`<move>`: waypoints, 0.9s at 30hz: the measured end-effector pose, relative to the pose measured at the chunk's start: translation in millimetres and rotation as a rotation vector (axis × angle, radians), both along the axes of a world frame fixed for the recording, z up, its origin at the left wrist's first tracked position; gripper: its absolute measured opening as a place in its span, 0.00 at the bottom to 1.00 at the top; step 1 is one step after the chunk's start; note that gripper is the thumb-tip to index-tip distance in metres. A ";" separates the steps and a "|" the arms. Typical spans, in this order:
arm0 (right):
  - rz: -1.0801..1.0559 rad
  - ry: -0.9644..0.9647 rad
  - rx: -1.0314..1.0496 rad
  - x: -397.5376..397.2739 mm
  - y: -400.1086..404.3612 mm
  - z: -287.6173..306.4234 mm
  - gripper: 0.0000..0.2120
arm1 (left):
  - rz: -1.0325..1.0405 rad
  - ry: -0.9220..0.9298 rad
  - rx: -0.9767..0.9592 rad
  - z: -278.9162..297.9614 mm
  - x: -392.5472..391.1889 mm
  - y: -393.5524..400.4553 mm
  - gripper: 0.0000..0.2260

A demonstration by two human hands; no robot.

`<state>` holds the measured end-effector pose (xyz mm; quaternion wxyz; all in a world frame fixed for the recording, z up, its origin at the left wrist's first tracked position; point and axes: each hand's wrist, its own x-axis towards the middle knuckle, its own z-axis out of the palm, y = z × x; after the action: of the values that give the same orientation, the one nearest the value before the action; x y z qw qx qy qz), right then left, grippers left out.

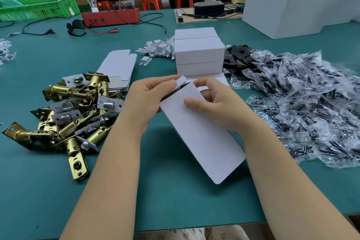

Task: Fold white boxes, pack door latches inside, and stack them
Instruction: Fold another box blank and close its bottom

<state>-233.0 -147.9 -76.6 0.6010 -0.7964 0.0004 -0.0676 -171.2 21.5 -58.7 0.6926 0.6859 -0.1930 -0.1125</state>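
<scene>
Head view: mid-fold on one box, held over the mat centre. Left hand pinching its far flap, right hand gripping the top edge, thumb pressed on the panel. Stack of finished boxes just behind, several done. Flat blanks left, latches piled left, unpacked. Judging by the piles, plenty remaining.

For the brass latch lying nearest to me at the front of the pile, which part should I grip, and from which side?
Grip the brass latch by its round barrel, from above, fingers across its width. Its flat faceplate end points toward you and lies low on the table, while the barrel is raised and its near part is not covered by other latches.
</scene>
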 end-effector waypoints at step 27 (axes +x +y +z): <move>0.074 -0.199 0.147 -4.1 -5.0 14.1 0.25 | 0.101 0.350 -0.093 4.8 -1.2 -6.0 0.17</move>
<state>-237.1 -152.9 -62.5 0.6570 -0.7389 -0.0838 -0.1239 -172.4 15.6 -53.9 0.7513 0.6319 -0.0397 -0.1861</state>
